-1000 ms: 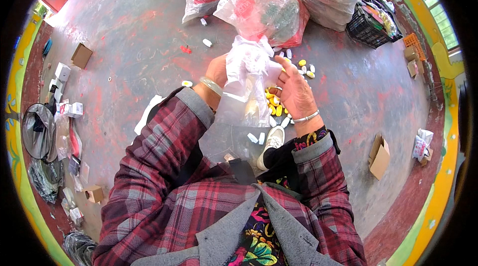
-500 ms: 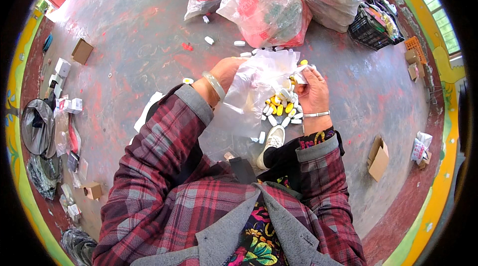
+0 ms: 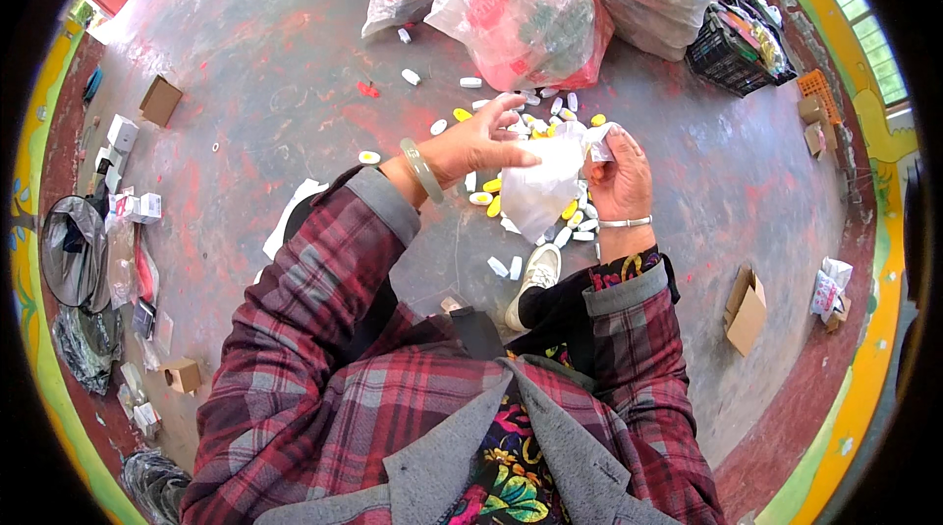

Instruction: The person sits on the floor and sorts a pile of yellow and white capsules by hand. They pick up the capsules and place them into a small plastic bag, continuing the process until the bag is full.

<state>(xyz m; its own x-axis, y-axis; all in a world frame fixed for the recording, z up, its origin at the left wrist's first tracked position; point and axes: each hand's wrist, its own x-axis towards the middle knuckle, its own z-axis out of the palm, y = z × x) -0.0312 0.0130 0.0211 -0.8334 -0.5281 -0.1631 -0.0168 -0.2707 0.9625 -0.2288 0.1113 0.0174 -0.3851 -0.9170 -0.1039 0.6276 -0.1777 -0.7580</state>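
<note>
Both hands hold a crumpled clear plastic bag (image 3: 543, 186) in front of my chest. My left hand (image 3: 481, 142) lies over its upper left side with the fingers spread across it. My right hand (image 3: 617, 173) pinches the bag's upper right corner. Under and behind the bag, several small white and yellow pieces (image 3: 511, 191) lie scattered on the grey floor. My white shoe (image 3: 533, 279) shows just below the bag.
Large filled plastic sacks (image 3: 521, 19) stand at the back, with a black crate (image 3: 732, 49) to their right. Small cardboard boxes (image 3: 745, 309) lie right and left (image 3: 159, 100). Packets and black bags (image 3: 74, 250) line the left edge.
The bag was stretched tall and loose a second ago; now it is bunched up small between my hands. The white and yellow pieces now lie loose on the floor.
</note>
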